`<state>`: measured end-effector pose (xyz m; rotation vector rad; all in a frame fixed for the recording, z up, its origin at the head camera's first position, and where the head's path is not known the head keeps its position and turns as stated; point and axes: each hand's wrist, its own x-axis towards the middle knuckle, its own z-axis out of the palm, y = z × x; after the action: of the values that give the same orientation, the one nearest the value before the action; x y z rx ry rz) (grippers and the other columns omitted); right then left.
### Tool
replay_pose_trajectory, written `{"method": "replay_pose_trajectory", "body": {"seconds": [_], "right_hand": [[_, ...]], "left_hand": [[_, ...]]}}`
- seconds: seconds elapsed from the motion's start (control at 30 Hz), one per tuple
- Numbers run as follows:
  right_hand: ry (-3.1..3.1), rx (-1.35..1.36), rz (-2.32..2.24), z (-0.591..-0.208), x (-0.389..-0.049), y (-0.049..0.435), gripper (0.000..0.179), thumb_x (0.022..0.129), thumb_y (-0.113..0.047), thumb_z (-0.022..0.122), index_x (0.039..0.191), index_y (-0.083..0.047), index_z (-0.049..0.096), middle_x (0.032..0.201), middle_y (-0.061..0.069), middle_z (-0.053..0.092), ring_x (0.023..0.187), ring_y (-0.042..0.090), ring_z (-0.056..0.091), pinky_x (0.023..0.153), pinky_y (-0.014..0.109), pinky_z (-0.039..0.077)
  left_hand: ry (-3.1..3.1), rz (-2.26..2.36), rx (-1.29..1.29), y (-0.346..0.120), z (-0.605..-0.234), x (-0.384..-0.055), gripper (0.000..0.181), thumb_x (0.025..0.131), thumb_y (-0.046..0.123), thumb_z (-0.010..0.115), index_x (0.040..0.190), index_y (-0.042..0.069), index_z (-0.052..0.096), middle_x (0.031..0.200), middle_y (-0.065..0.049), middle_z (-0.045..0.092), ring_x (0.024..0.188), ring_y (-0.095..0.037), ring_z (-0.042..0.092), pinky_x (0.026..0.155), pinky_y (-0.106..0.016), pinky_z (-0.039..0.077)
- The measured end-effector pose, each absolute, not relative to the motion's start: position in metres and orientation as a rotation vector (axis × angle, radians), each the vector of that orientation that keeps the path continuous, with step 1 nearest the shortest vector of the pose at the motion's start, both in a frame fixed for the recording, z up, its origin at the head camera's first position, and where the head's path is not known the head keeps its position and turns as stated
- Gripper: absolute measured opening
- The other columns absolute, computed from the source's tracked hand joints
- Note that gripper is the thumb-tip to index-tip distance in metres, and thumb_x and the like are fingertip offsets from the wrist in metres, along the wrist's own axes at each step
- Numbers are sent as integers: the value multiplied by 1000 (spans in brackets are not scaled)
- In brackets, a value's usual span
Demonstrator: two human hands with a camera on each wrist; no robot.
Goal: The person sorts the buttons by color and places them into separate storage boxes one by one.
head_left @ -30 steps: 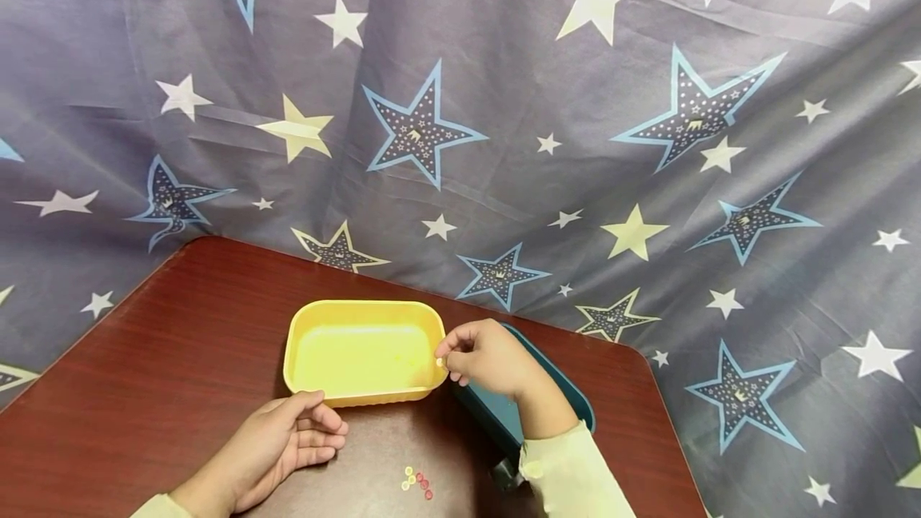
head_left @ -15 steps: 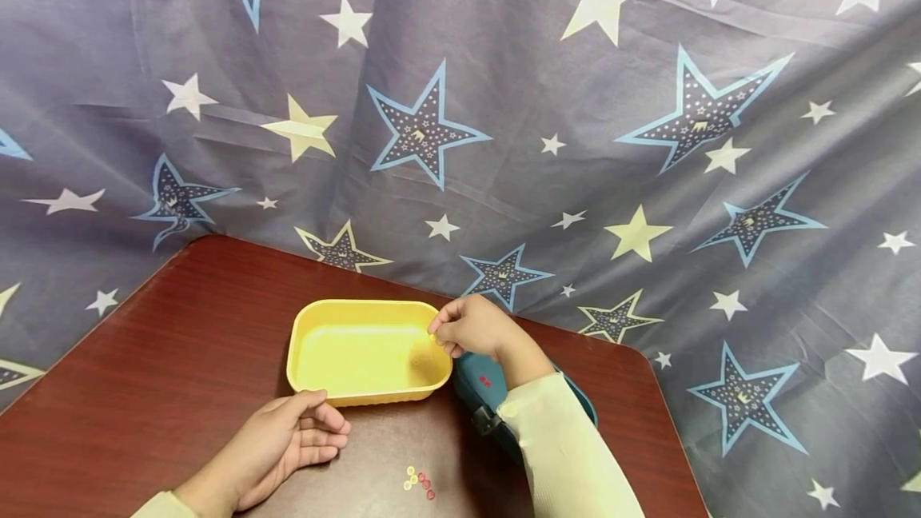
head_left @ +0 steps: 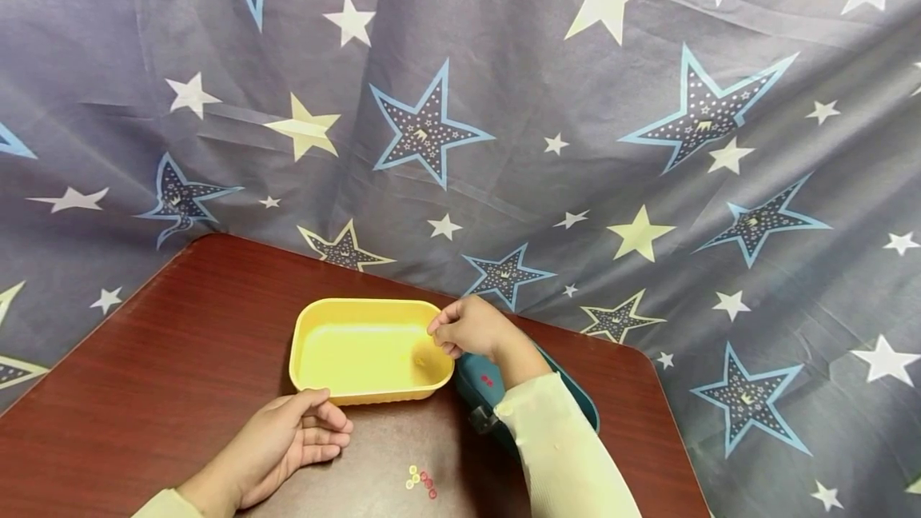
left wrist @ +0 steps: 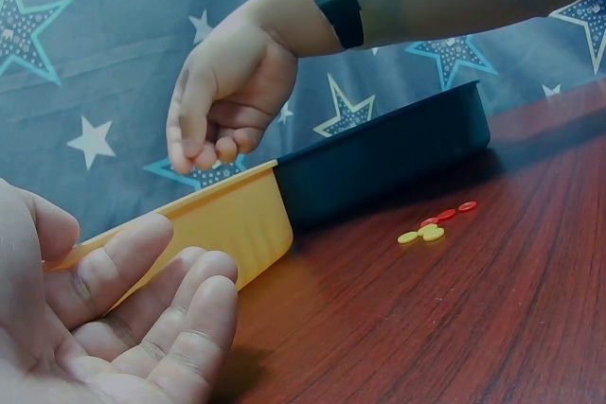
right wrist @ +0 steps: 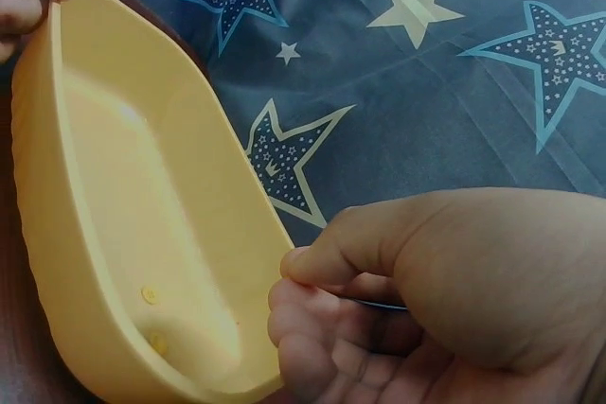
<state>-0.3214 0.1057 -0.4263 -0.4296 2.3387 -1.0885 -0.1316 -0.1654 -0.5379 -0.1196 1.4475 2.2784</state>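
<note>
Fingers first: on our right hand (head_left: 471,328) they are curled in, thumb against fingertips, over the far right corner of the yellow tray (head_left: 302,342). Whether they pinch anything we cannot tell, since no view shows a bead between them. On our left hand (head_left: 288,438) the fingers (left wrist: 180,319) lie loosely straight and hold nothing. The hand rests on the table (head_left: 144,358) at the tray's near edge, and the thumb seems to touch that edge.

From the head view we see the star-patterned cloth (head_left: 576,142) filling the far side and the right. The dark red table lies below it. The yellow tray sits at the middle of the table. A dark teal tray (head_left: 576,402) stands just right of it, partly under our right sleeve (head_left: 568,454). A small cluster of yellow and red beads (head_left: 420,480) lies on the near table, between our two arms.

The left wrist view adds the black band (left wrist: 339,8) on our right wrist, which the head view hides. It also shows the teal tray's side wall touching the yellow one.

Only the right wrist view looks into the yellow tray. Two small yellow beads (right wrist: 150,294) lie on its floor there, near the hand. The head view shows two small red beads (head_left: 486,380) inside the teal tray.
</note>
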Motion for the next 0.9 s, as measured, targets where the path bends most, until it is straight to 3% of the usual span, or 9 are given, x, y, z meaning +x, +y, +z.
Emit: {"method": "replay_pose_trajectory", "body": {"seconds": [0.17,0.4,0.67,0.9], "right_hand": [[2359,-459,-1095,-420,-313,117,14,94,-12,74,102,-1,78,80,8,74,69,20,69,68,36,65],[2383,-539,-1063,-411,-295,132,6,95,-16,74,94,-12,78,85,18,74,70,23,71,69,42,65],[2394,-642,-986,-409,-265,142,4,92,-16,76,89,-14,77,80,10,76,66,24,72,62,39,64],[2377,-729,-965,-427,-228,146,4,89,-13,78,86,-15,77,67,-4,69,58,11,67,56,30,61]], "left_hand": [[1449,2278,-121,-165,-538,-132,48,109,47,50,107,2,68,112,-14,73,106,-27,73,96,-41,63],[1454,2275,-119,-166,-537,-132,49,109,47,50,108,2,68,113,-14,73,107,-27,73,96,-41,62],[1451,2280,-117,-167,-538,-131,48,109,46,50,108,2,68,112,-14,73,106,-27,73,96,-41,62],[1446,2278,-116,-166,-537,-131,47,110,46,49,107,3,69,112,-14,73,106,-27,73,96,-41,62]]}}
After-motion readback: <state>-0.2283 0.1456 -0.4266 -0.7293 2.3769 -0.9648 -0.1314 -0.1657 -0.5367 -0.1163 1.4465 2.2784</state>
